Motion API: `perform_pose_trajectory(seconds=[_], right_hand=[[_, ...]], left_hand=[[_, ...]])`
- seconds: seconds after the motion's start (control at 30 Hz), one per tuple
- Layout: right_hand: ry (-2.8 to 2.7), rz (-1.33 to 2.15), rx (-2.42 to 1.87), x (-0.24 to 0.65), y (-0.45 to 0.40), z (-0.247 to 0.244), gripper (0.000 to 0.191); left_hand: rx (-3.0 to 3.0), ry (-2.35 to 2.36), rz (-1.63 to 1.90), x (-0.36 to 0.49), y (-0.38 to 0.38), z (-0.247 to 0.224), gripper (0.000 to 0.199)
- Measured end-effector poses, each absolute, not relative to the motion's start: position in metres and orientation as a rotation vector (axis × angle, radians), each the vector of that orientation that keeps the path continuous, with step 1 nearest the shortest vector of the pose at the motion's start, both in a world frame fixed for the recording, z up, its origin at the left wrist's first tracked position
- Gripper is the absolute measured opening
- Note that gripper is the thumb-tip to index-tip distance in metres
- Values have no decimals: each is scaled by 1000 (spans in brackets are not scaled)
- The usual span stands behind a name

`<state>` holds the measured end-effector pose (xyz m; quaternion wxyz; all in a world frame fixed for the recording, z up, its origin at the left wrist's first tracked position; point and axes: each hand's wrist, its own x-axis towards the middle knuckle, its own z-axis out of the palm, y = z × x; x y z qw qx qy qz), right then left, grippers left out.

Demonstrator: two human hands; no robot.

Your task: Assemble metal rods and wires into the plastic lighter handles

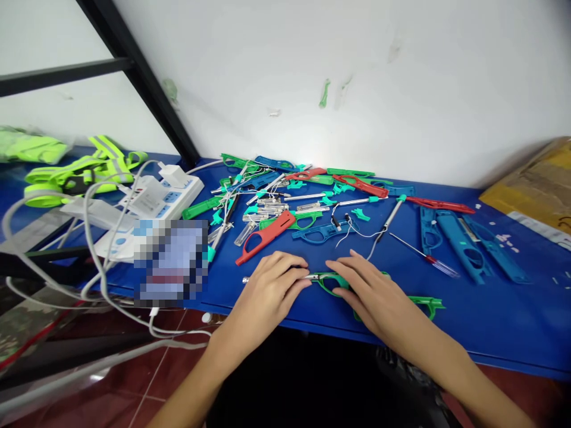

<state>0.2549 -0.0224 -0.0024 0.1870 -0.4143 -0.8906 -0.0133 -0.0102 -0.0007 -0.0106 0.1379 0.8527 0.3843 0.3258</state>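
My left hand (270,285) pinches a thin metal lighter tube (314,277) whose tip sticks out to the left, near the table's front edge. My right hand (372,291) is curled over a green lighter casing (328,283) in line with that tube, thumb and fingers at its sides. The right palm hides much of the casing. Under the right wrist another green casing piece (430,304) sticks out. Just beyond my hands lie a red casing half (267,238), a blue casing half (319,233) and a small part with thin white wires (350,223).
Loose lighter casings, clear fuel tanks (250,230) and metal tubes crowd the blue table (312,318). A screwdriver (435,261) and blue casings (464,249) lie to the right, before a cardboard box (530,187). Leftward are a blurred phone (172,261), a power strip (178,199) and cables.
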Motion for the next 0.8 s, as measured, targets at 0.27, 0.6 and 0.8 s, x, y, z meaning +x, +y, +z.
perform_pose_trajectory(seconds=[0.27,0.6,0.8], right_hand=[[-2517,-116,-1032,256,-21,-2,31],[-2484,133,-1154,250,-15,8,22],[-2348,74,-1175,257,-15,3,14]], left_hand=[[2796,1005,669,-9,-4,-4,53],[2835,1108,567,9,-6,4,39],[2850,1150,591,13,-10,1,34]])
